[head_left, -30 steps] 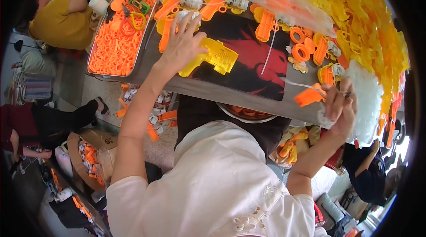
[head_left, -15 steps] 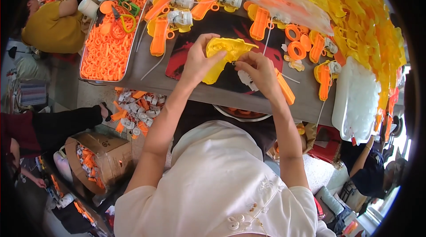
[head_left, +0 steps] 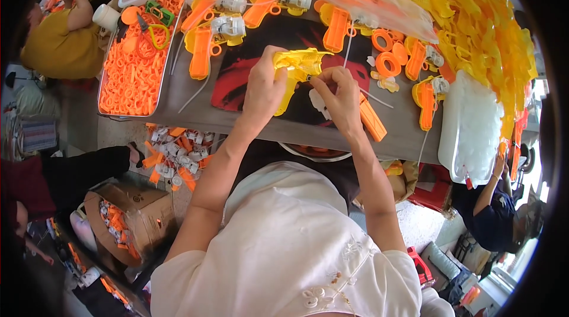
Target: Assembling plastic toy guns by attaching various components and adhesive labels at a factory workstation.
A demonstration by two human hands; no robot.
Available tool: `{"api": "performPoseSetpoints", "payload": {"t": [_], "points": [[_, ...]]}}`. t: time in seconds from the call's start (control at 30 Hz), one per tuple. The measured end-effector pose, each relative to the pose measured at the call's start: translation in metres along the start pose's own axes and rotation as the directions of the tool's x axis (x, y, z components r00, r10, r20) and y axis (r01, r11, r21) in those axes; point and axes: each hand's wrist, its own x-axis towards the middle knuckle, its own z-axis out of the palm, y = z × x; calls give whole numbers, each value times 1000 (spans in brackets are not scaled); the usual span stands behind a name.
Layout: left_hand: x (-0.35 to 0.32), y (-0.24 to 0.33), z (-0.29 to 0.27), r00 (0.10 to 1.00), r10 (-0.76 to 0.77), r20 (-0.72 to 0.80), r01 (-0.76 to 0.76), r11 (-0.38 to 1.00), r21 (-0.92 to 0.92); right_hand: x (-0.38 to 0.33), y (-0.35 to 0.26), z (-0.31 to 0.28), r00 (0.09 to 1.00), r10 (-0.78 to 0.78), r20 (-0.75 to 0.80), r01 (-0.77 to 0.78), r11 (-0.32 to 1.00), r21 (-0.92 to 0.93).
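A yellow plastic toy gun half-shell (head_left: 303,62) is held up over the dark mat (head_left: 237,71), its hollow ribbed side partly showing. My left hand (head_left: 262,91) grips it, thumb on the near face and fingers behind. Close to the shell's right edge, my right hand (head_left: 341,99) is closed in a pinch; a tiny dark bit shows at its fingertips, too small to name. Just left of the right hand lies a white plastic part (head_left: 319,103). An orange toy gun handle piece (head_left: 372,118) rests to the right of that hand.
Part-built toy guns (head_left: 201,50) line the table's far side. At left stands a metal tray (head_left: 159,88) of small orange parts with pliers (head_left: 145,23). Orange rings (head_left: 388,65), a white tub (head_left: 453,139) and a yellow shell heap (head_left: 468,26) are at right. Co-workers sit on both sides.
The yellow shell has been tilted in my left hand, so its outline looks narrower. My right fingers stay near its edge. The whole view has shifted slightly.
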Motion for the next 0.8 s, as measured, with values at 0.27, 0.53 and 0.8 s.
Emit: {"api": "performPoseSetpoints", "payload": {"t": [0.27,0.53,0.8], "points": [[-3,20,7,975,221,-32,-205,942,265,0,-7,5,970,-226,-85,194,940,-281],[-1,2,-20,901,-320,293,406,860,-309,26,0,-20,877,225,424,-308,941,137],[-16,3,-1,908,414,-66,-278,713,643,41,-23,-6,912,191,362,-99,961,-256]]}}
